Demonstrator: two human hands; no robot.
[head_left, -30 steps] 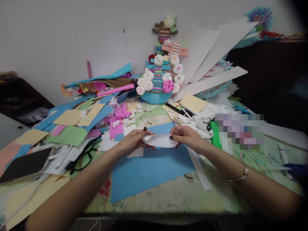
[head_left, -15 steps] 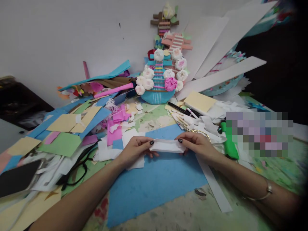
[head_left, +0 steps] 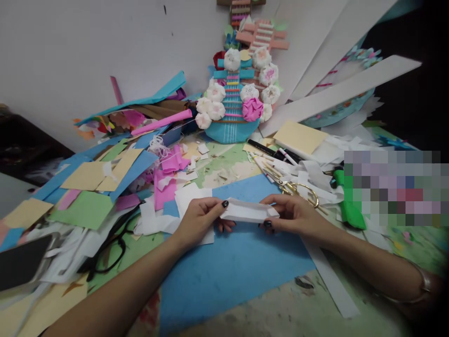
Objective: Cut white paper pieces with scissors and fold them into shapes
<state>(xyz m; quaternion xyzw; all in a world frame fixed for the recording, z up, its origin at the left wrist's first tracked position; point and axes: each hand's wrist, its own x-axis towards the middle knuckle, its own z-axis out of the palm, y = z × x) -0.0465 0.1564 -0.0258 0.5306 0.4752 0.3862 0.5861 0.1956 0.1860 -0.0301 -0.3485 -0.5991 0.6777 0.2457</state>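
A small folded white paper tray [head_left: 247, 211] with raised sides is held level between both hands. My left hand [head_left: 201, 217] pinches its left end, thumb on top and fingers beneath. At the other end, my right hand [head_left: 293, 214] grips between thumb and fingers, close to a small upturned flap. Below them lies a blue sheet [head_left: 242, 267]. White paper pieces [head_left: 191, 199] rest beside my left hand, partly under it. A long white paper strip [head_left: 331, 276] runs out from beneath my right forearm. Gold-handled scissors [head_left: 308, 194] lie just behind my right hand.
Blue paper guitars [head_left: 231, 128] with paper flowers lean on the wall. Coloured paper sheets [head_left: 82, 208], black glasses [head_left: 112, 262] and a phone [head_left: 24, 262] cover the left. Pens [head_left: 263, 149], a yellow pad [head_left: 300, 135] and a green object [head_left: 351, 201] are at right.
The right end of the white paper piece now shows a raised flap, and my right thumb has moved lower. The view has shifted slightly, so the background sits higher.
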